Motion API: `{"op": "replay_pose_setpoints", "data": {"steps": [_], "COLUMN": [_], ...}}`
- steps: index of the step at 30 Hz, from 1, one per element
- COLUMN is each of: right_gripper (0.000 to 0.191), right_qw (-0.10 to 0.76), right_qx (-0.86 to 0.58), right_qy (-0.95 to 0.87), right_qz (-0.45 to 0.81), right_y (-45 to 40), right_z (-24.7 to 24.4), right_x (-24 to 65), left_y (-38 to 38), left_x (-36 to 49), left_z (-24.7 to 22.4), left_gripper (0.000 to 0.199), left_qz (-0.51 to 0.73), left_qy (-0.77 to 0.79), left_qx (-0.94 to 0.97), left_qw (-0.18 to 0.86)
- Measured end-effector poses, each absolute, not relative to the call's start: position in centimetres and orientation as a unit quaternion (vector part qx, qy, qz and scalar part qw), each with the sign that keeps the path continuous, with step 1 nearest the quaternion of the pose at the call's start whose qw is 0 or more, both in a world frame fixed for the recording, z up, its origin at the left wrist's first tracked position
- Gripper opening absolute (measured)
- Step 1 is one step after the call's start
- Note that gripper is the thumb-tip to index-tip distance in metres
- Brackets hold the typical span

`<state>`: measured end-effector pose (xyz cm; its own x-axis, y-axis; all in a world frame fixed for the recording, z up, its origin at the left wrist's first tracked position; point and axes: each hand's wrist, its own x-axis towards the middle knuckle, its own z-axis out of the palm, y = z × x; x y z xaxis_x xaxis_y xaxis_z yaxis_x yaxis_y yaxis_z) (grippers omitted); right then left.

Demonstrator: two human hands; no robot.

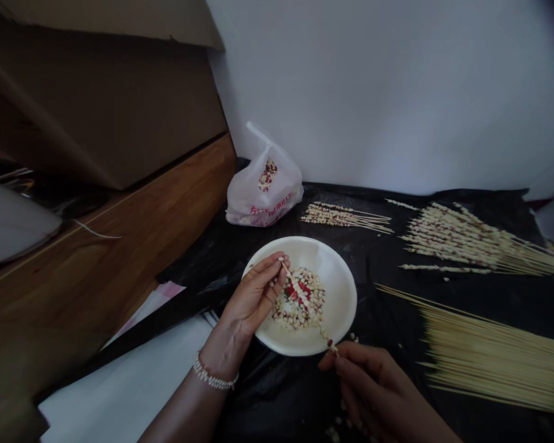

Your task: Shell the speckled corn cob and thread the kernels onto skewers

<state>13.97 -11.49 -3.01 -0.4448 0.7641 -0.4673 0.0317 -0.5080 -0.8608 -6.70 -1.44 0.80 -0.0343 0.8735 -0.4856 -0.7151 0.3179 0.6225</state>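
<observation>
My right hand (372,375) pinches the lower end of a thin bamboo skewer (302,294) strung with cream and dark-red kernels. The skewer slants up and left across a white bowl (344,289). At its bare tip, the closed fingers of my left hand (258,289) pinch a pale kernel (281,259). More loose kernels (300,317) lie in the bowl, around a printed red flower on its bottom. A beaded bracelet (215,376) circles my left wrist.
A white plastic bag (265,191) of kernels stands behind the bowl. Strung skewers lie in a small bundle (346,218) and a larger pile (471,240). Bare skewers (493,351) lie at right on black plastic sheeting (198,258). A cardboard box (101,92) stands at left.
</observation>
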Motion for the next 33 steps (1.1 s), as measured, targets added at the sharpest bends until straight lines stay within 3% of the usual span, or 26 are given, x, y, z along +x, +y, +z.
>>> {"op": "replay_pose_setpoints", "data": {"steps": [23, 28, 33], "right_gripper": [0.057, 0.052, 0.047], "right_qw": [0.263, 0.284, 0.271], "right_qx": [-0.461, -0.456, -0.441], "right_qy": [-0.413, -0.418, -0.387], "right_qz": [0.740, 0.733, 0.763], "right_y": [-11.5, -11.5, -11.7], "right_z": [-2.2, -2.7, -2.7], "right_x": [13.2, 13.5, 14.0], "left_y": [-1.9, -1.8, -1.6], "left_x": [-5.9, -6.1, -6.4], "left_z": [0.6, 0.8, 0.9], "left_gripper": [0.013, 0.023, 0.016], "left_qz": [0.608, 0.596, 0.565], "left_qy": [0.443, 0.403, 0.362], "left_qx": [0.144, 0.086, 0.046], "left_qw": [0.643, 0.689, 0.740]}}
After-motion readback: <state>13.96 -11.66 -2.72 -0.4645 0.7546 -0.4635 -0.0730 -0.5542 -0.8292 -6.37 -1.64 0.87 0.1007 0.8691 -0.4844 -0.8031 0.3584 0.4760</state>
